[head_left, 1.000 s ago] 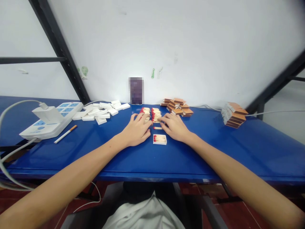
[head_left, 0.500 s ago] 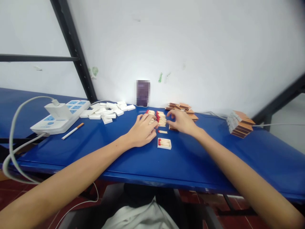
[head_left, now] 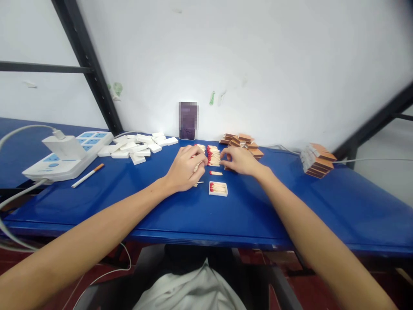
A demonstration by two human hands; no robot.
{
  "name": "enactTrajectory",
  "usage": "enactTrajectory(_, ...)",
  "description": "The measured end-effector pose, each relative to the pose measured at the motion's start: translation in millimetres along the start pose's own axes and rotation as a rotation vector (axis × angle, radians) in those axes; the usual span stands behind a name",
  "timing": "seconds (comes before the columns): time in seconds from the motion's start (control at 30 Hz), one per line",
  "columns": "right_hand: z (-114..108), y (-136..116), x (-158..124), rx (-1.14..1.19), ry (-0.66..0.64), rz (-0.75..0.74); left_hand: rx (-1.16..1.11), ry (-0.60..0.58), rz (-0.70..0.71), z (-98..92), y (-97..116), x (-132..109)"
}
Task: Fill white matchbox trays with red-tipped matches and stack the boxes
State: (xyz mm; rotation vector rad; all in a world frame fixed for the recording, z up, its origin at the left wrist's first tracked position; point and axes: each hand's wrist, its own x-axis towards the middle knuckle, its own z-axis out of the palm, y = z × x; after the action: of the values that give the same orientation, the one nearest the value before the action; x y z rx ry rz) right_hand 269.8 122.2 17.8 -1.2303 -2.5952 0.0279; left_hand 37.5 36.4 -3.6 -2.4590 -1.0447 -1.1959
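Note:
My left hand (head_left: 187,169) curls over the left part of a pile of red-headed matches, and some matches show between its fingers. A few match ends (head_left: 200,182) stick out below its thumb. My right hand (head_left: 240,160) is at the plain ends of the right-hand matches (head_left: 213,155), thumb and forefinger apart with no object visible between them. One loose match (head_left: 216,173) lies just in front of the pile. Nearer to me, a white matchbox tray (head_left: 218,193) holds several matches. The fingertips of my left hand are partly hidden.
White trays (head_left: 138,159) are heaped at the left back. Brown matchbox sleeves (head_left: 254,153) lie behind my right hand, with a stack (head_left: 318,161) farther right. A phone (head_left: 188,122) leans on the wall. A cigarette (head_left: 87,175) lies beside a power strip (head_left: 69,161) with cables.
The camera view has shifted slightly, so everything sits a little farther left and higher. Match ends now show below my left thumb. My right hand stays by the matches, fingers apart.

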Motion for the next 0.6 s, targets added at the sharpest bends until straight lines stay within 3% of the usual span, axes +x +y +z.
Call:
enactTrajectory(0.3,11,1,3,-0.01,0.025,-0.038,-0.03,0.005,-0.018,-1.5,0,1)
enactTrajectory(0.6,8,-1,1,0.033,0.002,-0.018,-0.034,-0.024,-0.03,-2.7,2,1)
